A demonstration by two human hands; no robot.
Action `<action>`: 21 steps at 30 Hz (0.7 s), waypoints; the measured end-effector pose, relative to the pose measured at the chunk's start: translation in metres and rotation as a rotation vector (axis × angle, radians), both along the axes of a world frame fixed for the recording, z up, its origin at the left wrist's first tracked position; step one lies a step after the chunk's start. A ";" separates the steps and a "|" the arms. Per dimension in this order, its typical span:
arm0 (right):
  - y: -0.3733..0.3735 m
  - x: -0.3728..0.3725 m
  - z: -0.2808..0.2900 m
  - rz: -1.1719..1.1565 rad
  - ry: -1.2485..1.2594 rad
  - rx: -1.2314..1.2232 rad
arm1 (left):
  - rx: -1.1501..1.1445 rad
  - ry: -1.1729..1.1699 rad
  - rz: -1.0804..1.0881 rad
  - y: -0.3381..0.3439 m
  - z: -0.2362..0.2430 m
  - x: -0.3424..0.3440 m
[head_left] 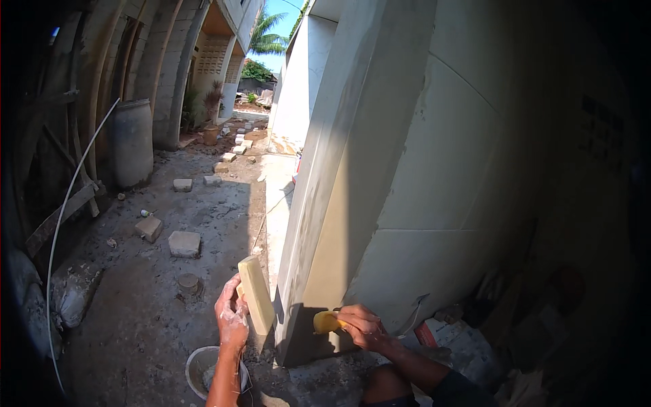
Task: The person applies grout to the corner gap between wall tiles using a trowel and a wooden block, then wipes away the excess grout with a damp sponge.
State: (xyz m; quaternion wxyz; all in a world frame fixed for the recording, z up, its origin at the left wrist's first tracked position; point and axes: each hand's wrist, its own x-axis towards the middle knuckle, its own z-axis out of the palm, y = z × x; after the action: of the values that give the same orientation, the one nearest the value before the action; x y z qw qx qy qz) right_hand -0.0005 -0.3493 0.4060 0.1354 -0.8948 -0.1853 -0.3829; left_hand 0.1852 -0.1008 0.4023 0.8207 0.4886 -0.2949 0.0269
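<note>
My left hand (232,313), whitened with plaster, is closed round the handle of a cream-coloured plastering float (255,296). The float stands on edge, its long face turned toward the wall's corner. To the right, my right hand (365,327) grips a small yellow rounded piece (327,322), whose exact kind I cannot make out. It is close against the lower part of the grey plastered wall end (324,271); whether it touches is unclear. Partly behind my left forearm stands a pale bucket (196,374) on the ground.
Rough concrete blocks (184,244) lie along the muddy passage on the left. A large grey drum (132,144) and a thin white pipe (68,197) stand beside it. At the right, a white-and-red box (437,334) sits by the panelled wall (447,169).
</note>
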 end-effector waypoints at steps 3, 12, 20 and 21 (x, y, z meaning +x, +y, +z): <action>-0.015 -0.012 0.037 -0.086 -0.015 0.134 | -0.069 -0.373 0.074 -0.040 0.131 0.035; -0.042 -0.001 0.214 -0.056 -0.229 0.068 | -0.122 -0.912 0.374 -0.125 0.432 0.045; -0.023 0.051 0.655 -0.246 -0.906 -0.261 | 0.625 -0.363 0.219 -0.054 0.207 0.019; -0.018 0.058 0.714 -0.196 -0.996 -0.285 | 0.625 -0.209 0.272 -0.039 0.195 0.008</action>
State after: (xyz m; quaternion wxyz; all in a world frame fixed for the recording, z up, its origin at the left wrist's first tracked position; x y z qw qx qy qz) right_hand 0.0578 -0.3677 1.1200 -0.1285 -0.6270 -0.1927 -0.7437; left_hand 0.1933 -0.1401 0.5977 0.5859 0.7455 -0.3034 0.0941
